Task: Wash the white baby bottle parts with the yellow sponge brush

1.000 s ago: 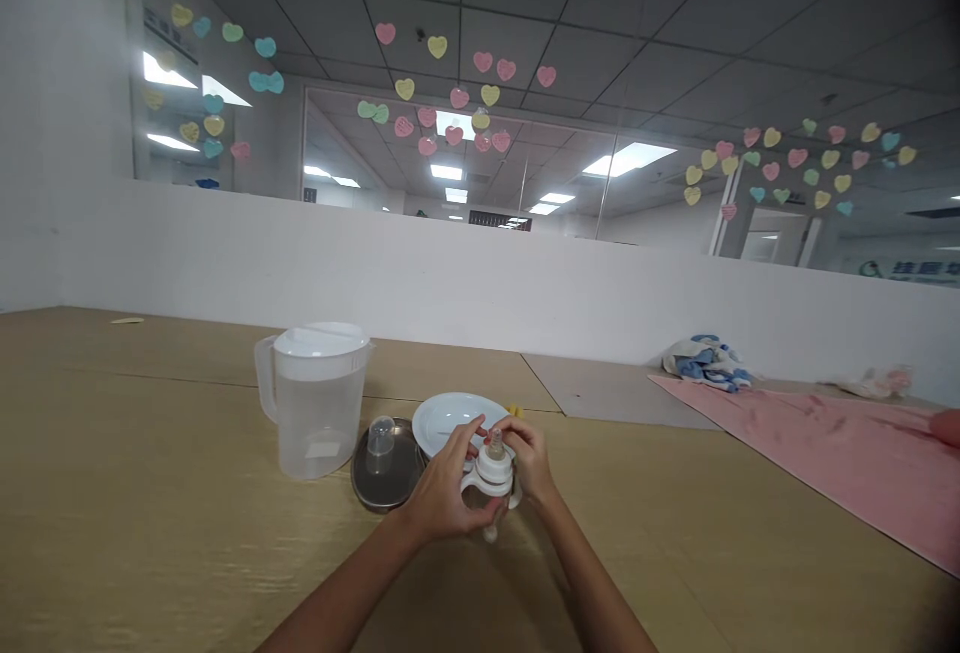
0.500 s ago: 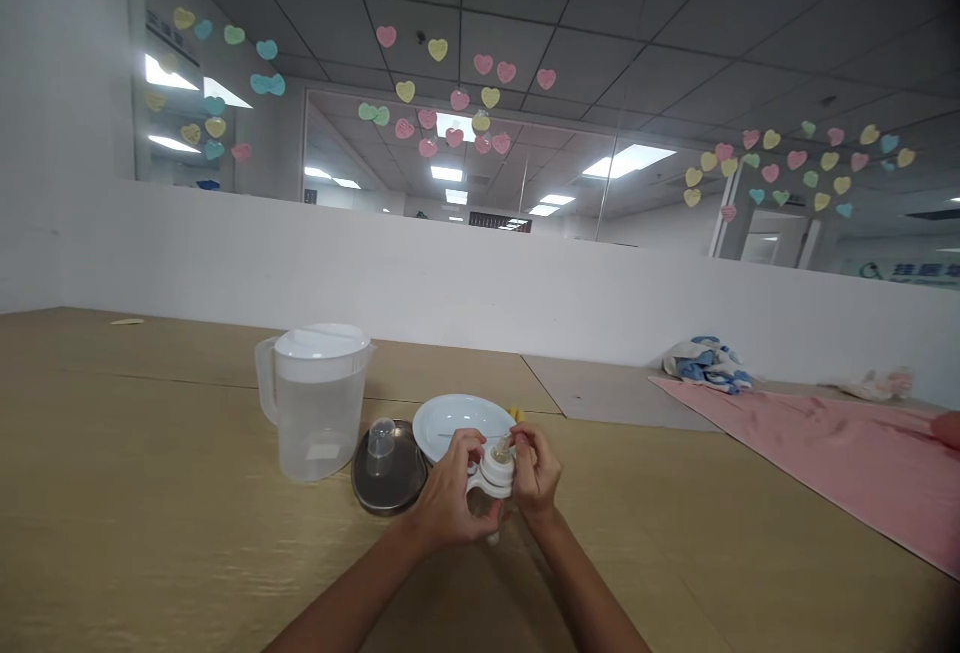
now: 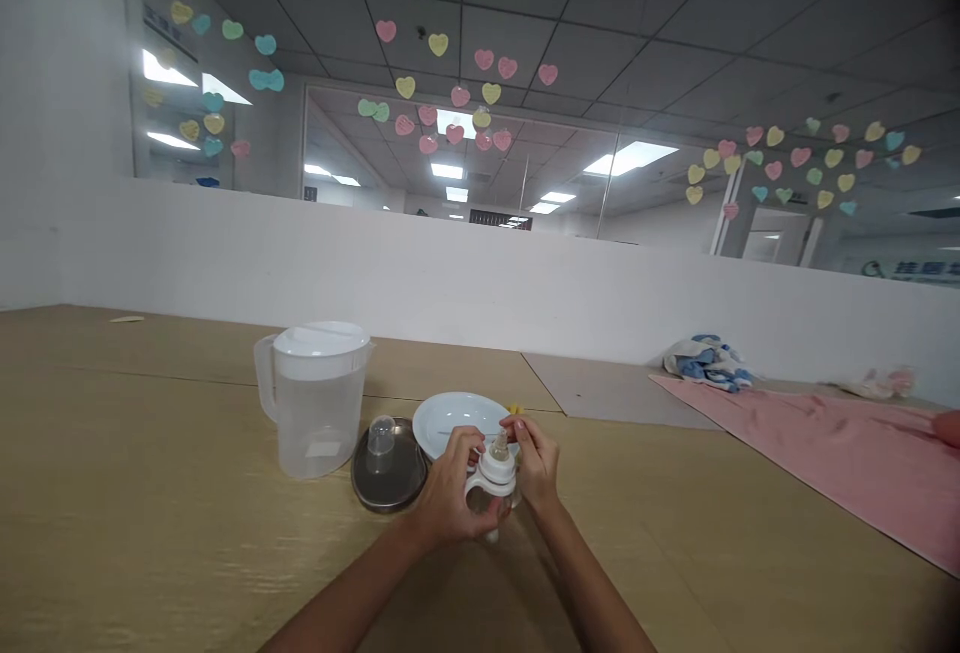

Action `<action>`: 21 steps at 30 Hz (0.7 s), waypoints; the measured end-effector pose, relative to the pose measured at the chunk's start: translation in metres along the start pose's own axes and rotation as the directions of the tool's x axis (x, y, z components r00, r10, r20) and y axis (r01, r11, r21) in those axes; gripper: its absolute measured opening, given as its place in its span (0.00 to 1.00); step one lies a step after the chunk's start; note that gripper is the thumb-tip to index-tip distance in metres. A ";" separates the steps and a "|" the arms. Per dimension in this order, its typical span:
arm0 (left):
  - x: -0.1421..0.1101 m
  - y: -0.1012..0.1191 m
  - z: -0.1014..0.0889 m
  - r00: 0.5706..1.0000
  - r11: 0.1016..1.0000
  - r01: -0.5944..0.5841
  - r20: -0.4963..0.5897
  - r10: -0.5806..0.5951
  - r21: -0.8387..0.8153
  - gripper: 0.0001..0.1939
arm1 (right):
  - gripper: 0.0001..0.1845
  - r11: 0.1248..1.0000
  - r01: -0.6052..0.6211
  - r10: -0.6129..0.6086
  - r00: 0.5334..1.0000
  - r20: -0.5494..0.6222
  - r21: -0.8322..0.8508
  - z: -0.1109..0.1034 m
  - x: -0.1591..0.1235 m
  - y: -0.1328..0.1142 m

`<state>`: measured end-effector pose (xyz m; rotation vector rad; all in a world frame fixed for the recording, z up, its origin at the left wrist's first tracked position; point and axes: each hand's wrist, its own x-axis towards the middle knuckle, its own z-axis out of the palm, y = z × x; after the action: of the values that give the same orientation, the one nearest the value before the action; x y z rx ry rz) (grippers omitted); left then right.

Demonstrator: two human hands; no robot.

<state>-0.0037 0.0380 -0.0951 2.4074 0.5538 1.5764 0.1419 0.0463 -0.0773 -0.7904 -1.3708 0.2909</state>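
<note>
No legible text, blurred sign [image 3: 919, 272], blurred heart notes [image 3: 439, 44]

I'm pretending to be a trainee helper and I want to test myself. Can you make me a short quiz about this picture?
1. True or false: the clear domed cap stands in the metal tray.

2. Pick one. What is the left hand holding?
A) a towel
B) the bottle with white handles
C) a jug

3. Fill in the blank: seen from the camera, the white dish is to the ____ of the metal tray.

Key:
1. True.
2. B. Its fingers are around the bottle's side.
3. Right. It is also a little farther back.
</note>
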 end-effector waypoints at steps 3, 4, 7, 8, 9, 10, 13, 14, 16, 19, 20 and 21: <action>0.000 0.002 0.000 1.000 0.999 0.014 -0.005 -0.014 0.028 0.27 | 0.17 0.997 0.059 -0.058 0.998 0.019 -0.045 -0.001 -0.002 -0.001; 0.000 0.003 0.000 1.000 0.999 0.021 -0.009 -0.020 0.038 0.26 | 0.17 0.992 0.100 -0.098 0.995 0.034 -0.071 -0.002 -0.003 -0.001; -0.001 0.002 0.000 0.999 0.998 0.020 -0.028 -0.018 0.057 0.26 | 0.13 0.930 0.304 -0.284 0.951 0.119 -0.206 -0.004 -0.007 -0.006; -0.001 0.002 0.000 0.999 0.998 0.009 -0.035 -0.007 0.060 0.27 | 0.11 0.888 0.378 -0.347 0.925 0.156 -0.263 -0.003 -0.008 -0.009; -0.001 0.001 0.000 0.999 0.998 -0.007 -0.041 0.009 0.061 0.28 | 0.10 0.841 0.439 -0.396 0.898 0.194 -0.316 -0.002 -0.008 -0.011; -0.001 0.000 0.000 0.998 0.998 -0.025 -0.048 0.027 0.060 0.29 | 0.11 0.798 0.485 -0.429 0.874 0.228 -0.358 -0.001 -0.008 -0.014; -0.002 -0.003 0.001 0.997 0.998 -0.045 -0.060 0.047 0.040 0.33 | 0.10 0.759 0.519 -0.437 0.854 0.284 -0.393 0.001 -0.006 -0.018; -0.002 -0.004 0.001 0.998 0.999 -0.031 -0.056 0.033 0.031 0.34 | 0.10 0.772 0.513 -0.427 0.856 0.292 -0.376 0.002 -0.006 -0.018; -0.003 -0.004 0.001 0.999 1.000 0.009 -0.038 -0.008 0.021 0.37 | 0.14 0.813 0.489 -0.402 0.864 0.303 -0.318 0.000 -0.005 -0.016; -0.004 -0.003 0.001 0.999 0.999 0.045 -0.005 -0.045 0.006 0.38 | 0.26 0.878 0.427 -0.350 0.881 0.319 -0.216 -0.003 -0.008 -0.012; -0.004 -0.003 0.000 0.999 0.999 0.048 0.001 -0.048 -0.002 0.39 | 0.29 0.896 0.403 -0.332 0.886 0.323 -0.186 -0.004 -0.009 -0.011; -0.004 -0.002 0.000 0.999 0.999 0.049 0.006 -0.049 -0.011 0.40 | 0.31 0.911 0.380 -0.315 0.892 0.325 -0.158 -0.004 -0.010 -0.010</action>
<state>-0.0061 0.0383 -0.0992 2.3711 0.5972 1.5475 0.1411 0.0313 -0.0784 -0.6786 -1.8205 -0.0320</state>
